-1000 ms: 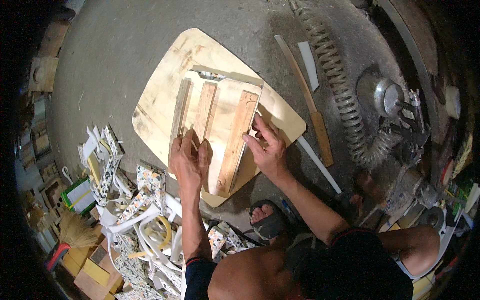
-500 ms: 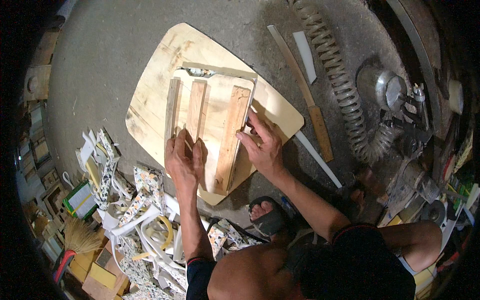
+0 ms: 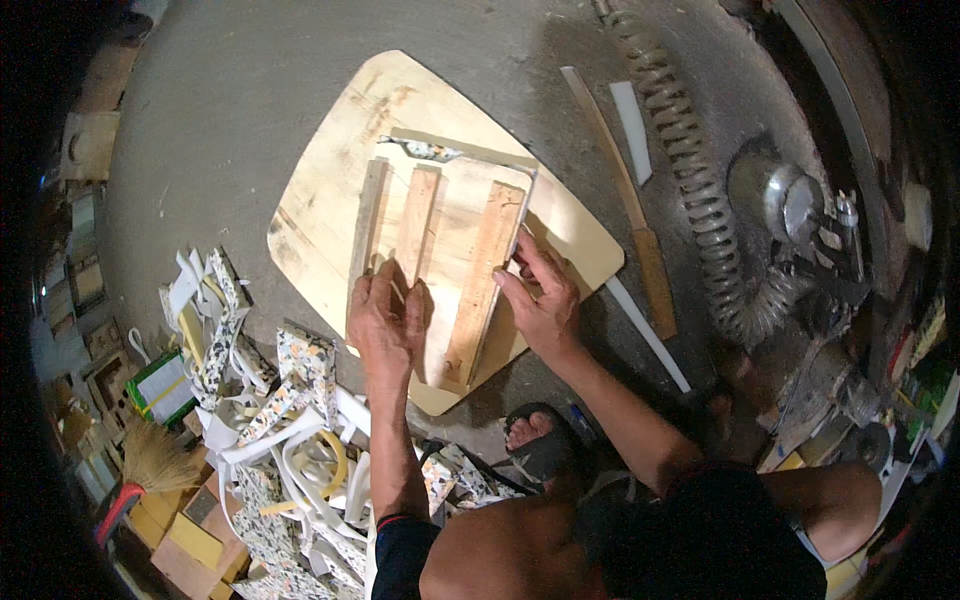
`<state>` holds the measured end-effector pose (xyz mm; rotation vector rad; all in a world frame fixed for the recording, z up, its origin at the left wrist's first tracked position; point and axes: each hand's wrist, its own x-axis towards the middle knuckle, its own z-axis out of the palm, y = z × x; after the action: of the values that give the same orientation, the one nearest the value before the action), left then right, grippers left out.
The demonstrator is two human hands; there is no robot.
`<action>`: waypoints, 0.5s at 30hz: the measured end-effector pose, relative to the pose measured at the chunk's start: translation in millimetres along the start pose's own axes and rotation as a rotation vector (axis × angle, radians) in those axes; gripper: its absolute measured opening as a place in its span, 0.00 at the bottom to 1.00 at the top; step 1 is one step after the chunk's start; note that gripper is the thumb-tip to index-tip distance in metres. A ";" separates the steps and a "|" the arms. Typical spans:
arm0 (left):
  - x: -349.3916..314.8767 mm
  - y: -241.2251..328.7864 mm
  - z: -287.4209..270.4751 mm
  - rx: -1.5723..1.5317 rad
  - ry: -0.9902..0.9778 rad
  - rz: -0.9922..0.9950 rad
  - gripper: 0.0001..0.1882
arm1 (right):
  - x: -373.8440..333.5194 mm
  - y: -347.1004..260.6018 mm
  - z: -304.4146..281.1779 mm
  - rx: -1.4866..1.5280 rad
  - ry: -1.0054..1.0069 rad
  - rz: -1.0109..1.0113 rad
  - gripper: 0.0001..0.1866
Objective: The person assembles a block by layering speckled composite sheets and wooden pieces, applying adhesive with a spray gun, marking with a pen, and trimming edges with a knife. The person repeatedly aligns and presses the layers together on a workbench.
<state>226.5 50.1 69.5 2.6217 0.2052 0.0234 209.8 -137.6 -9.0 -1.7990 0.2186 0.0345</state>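
Note:
A smaller pale panel [image 3: 455,232] with rounded corners lies on a large plywood board [image 3: 325,190]. Three wooden strips run lengthwise on it: a greyish strip [image 3: 369,220] at its left edge, a middle strip [image 3: 420,215], and a wider right strip [image 3: 487,275]. Speckled foam [image 3: 425,150] shows at its far edge. My left hand [image 3: 385,328] is closed around the near end of the middle strip, fingers by the greyish one. My right hand [image 3: 548,305] grips the panel's right edge, thumb by the right strip; its other fingertips are partly hidden.
Foam and white offcuts [image 3: 285,440] are heaped at the lower left, beside a straw broom [image 3: 155,465]. To the right lie a long wooden stick [image 3: 655,280], white strips [image 3: 630,130], a coiled air hose [image 3: 700,190] and a metal tool [image 3: 790,205]. My sandalled foot [image 3: 530,430] is close.
The whole scene sits slightly farther right in the picture. Both hands keep about the same places on the strips and panel.

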 end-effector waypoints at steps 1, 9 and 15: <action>-0.4 -0.4 0.1 -0.031 -0.010 -0.061 0.19 | -0.1 -0.3 0.3 -0.003 -0.007 0.017 0.34; 1.7 -6.8 -1.2 0.055 -0.056 -0.016 0.21 | 0.5 -0.8 -1.0 -0.016 -0.016 0.008 0.33; 2.5 -1.5 1.7 0.012 -0.016 -0.026 0.20 | 1.5 -6.7 -4.5 0.022 -0.055 0.080 0.33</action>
<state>228.8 50.9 67.2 2.6299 0.2342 -0.0083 211.9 -140.7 -1.7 -1.7646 0.2502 0.1375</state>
